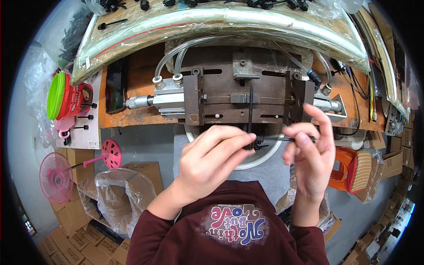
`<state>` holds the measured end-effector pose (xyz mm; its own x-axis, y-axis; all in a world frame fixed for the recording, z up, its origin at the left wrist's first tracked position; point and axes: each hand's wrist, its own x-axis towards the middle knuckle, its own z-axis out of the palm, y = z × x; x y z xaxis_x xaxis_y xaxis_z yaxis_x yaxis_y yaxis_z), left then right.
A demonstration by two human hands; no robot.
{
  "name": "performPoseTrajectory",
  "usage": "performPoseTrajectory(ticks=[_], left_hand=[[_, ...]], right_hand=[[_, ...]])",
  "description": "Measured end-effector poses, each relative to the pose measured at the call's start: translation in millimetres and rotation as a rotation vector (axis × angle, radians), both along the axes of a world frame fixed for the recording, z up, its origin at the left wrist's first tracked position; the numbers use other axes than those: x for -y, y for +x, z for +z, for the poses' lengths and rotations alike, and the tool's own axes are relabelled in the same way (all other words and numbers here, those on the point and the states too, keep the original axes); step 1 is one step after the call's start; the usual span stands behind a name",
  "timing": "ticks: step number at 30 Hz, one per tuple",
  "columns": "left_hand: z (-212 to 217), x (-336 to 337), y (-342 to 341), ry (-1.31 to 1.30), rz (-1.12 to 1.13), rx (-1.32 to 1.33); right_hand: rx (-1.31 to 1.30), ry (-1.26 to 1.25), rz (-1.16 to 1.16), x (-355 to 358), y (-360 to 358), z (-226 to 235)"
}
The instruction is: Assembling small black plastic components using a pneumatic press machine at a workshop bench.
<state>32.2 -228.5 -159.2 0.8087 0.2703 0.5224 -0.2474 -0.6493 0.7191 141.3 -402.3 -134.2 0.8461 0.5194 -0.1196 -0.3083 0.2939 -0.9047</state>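
Note:
My left hand (210, 154) is closed in a pinch at the near end of a slim black rod (251, 104). The rod reaches away from me over the small metal block (238, 98) in the middle of a brown steel fixture (269, 84). Between the thumb and fingers of my right hand (313, 152) is a second thin black rod (288, 138), lying roughly sideways and pointing toward my left fingertips. Its far end by the palm is partly hidden. Below the hands a white-rimmed basket (251, 165) holds small black pieces.
Air cylinders (170, 102) with clear hoses (176, 51) flank the fixture on the wooden bench (154, 120). Behind runs a plastic-wrapped ledge (221, 20) with black parts. A red bucket (79, 97) and pink fan (56, 178) stand left; an orange stool (346, 170) is right.

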Motion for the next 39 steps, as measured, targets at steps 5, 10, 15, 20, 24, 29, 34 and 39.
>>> performPoseTrajectory(ticks=[5, 10, 15, 20, 24, 29, 34, 39], left_hand=[[-16, 4, 11, 0.375, 0.112, -0.09], [-12, 7, 15, 0.568, 0.183, -0.175], [-8, 6, 18, 0.582, 0.169, -0.195], [-10, 6, 18, 0.555, 0.156, -0.202], [-8, 5, 19, 0.537, 0.153, -0.206], [-8, 3, 18, 0.522, 0.147, -0.217], [-10, 2, 18, 0.503, 0.146, -0.202], [-6, -1, 11, 0.474, 0.076, -0.19]], right_hand=[[0.095, 0.103, -0.097, 13, 2, -5], [0.24, 0.188, -0.109, 11, 2, -1], [0.328, 0.003, -0.178, 6, -4, 5], [0.484, 0.01, -0.16, 9, -4, -2], [0.515, -0.013, -0.03, 14, -2, -8], [1.003, -0.449, -0.04, 5, -3, -4], [1.268, -0.533, -0.017, -5, -6, -11], [1.434, -0.491, 0.004, -10, -3, -20]])
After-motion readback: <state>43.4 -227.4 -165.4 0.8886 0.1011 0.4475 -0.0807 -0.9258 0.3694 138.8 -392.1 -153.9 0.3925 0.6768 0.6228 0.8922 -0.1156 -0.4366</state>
